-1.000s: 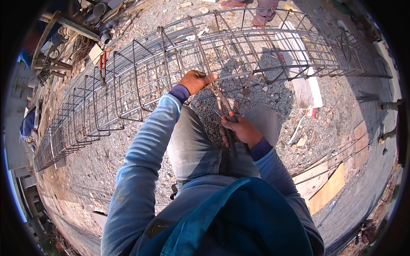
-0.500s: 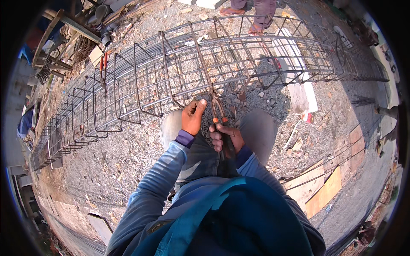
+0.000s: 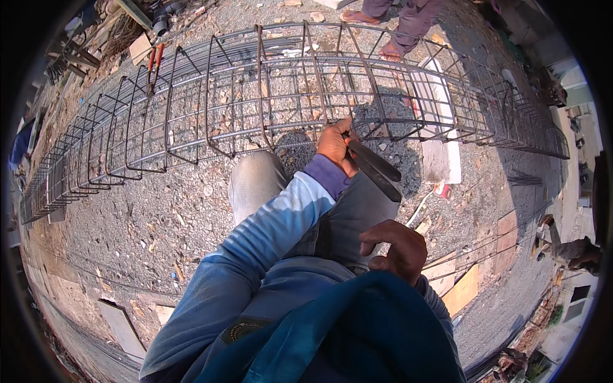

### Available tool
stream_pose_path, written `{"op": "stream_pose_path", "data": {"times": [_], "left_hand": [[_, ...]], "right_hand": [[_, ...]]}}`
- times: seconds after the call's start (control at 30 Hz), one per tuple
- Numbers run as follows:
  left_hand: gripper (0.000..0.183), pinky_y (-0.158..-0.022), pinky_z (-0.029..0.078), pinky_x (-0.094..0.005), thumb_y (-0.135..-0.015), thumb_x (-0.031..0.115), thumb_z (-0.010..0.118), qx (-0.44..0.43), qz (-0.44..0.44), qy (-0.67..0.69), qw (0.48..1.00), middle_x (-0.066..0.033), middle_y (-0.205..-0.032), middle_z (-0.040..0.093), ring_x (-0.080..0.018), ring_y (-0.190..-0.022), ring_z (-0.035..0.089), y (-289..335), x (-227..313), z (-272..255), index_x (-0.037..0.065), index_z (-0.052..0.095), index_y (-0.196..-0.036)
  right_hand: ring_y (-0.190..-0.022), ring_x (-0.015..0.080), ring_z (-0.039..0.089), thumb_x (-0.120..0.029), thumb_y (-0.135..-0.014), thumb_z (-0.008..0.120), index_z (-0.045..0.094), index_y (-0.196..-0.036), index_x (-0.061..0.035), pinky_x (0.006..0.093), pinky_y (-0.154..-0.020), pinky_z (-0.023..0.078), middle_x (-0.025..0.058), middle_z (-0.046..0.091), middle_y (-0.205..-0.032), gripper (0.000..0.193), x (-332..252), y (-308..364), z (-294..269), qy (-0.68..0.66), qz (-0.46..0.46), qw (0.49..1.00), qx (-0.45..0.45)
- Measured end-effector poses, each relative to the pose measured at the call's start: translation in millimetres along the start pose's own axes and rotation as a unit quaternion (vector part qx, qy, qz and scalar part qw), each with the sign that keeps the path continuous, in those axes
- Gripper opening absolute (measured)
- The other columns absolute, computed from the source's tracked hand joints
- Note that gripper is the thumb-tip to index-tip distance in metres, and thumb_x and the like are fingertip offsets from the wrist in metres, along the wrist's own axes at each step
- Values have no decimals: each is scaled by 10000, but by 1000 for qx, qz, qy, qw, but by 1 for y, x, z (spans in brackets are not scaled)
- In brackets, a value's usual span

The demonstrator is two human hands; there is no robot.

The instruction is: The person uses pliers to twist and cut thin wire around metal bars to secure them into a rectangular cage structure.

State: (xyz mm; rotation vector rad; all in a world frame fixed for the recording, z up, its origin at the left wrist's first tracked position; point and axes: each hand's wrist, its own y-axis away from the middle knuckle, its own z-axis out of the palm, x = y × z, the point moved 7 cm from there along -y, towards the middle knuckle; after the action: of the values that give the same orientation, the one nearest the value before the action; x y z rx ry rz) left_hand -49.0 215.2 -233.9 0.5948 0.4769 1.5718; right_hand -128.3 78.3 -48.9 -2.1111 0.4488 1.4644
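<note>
The rebar cage [image 3: 260,83] stretches in front of me from far left to far right, made of long bars and rectangular stirrups. My left hand [image 3: 334,150] is at its near lower bar, closed round a pair of pincers [image 3: 375,171]. The black handles stick out toward the lower right; the jaws are hidden by the hand. My right hand [image 3: 397,247] is drawn back above my right thigh, away from the pincers. Its fingers are curled, and its palm is hidden. A second, red-handled tool [image 3: 155,64] rests on the cage at the left.
Another person's legs [image 3: 415,29] stand beyond the cage. A long white block [image 3: 440,153] lies under its right part. Boards [image 3: 461,290] are on the gravel at right, and a grey panel [image 3: 120,327] at lower left. Scrap timber and pipes [image 3: 161,24] lie at upper left.
The pincers have passed from my right hand to my left. My left hand has moved right to the cage's near bar, while my right hand has drawn back toward me.
</note>
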Motion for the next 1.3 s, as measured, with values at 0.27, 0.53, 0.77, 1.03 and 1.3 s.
{"op": "stream_pose_path", "data": {"times": [0.27, 0.53, 0.77, 1.03, 1.3], "left_hand": [[451, -551, 450, -319, -953, 489, 419, -80, -9, -3, 997, -45, -626, 508, -170, -549, 515, -9, 8, 20, 88, 506, -765], [406, -590, 514, -309, -928, 523, 466, -41, 90, -69, 993, -30, -785, 518, -127, -664, 575, 22, 25, 46, 123, 531, -959], [354, -753, 493, -340, -912, 395, 564, -57, 64, -218, 972, -54, -880, 600, -174, -840, 589, 16, 2, -1, 47, 582, -976], [264, -693, 495, -292, -872, 280, 652, -235, 131, -431, 861, -54, -832, 638, -150, -777, 620, 11, 20, -35, 30, 603, -942], [224, -713, 498, -315, -914, 283, 604, -154, 150, -427, 878, -50, -870, 637, -148, -811, 618, 11, 20, -47, 72, 579, -983]], "right_hand": [[-984, 245, 557, -186, -768, 619, 623, -1001, -43, 420, -830, 439, 65, 591, -924, 274, -4, -112, 9, 755, -157, 615, -164], [-794, 323, 617, -151, -604, 680, 654, -820, -53, 436, -714, 476, 140, 618, -778, 239, 24, -234, -21, 702, -91, 641, -297], [-742, 367, 598, -243, -793, 651, 606, -888, 22, 434, -694, 452, 215, 597, -754, 284, 86, -91, -58, 455, 286, 799, -270], [-736, 458, 596, -273, -810, 633, 473, -979, -35, 518, -652, 448, 235, 603, -729, 333, 155, 21, 33, 271, 304, 912, 59], [-739, 456, 601, -245, -816, 611, 458, -1019, -31, 538, -671, 453, 233, 619, -751, 333, 161, 20, 30, 269, 321, 907, 37]]}}
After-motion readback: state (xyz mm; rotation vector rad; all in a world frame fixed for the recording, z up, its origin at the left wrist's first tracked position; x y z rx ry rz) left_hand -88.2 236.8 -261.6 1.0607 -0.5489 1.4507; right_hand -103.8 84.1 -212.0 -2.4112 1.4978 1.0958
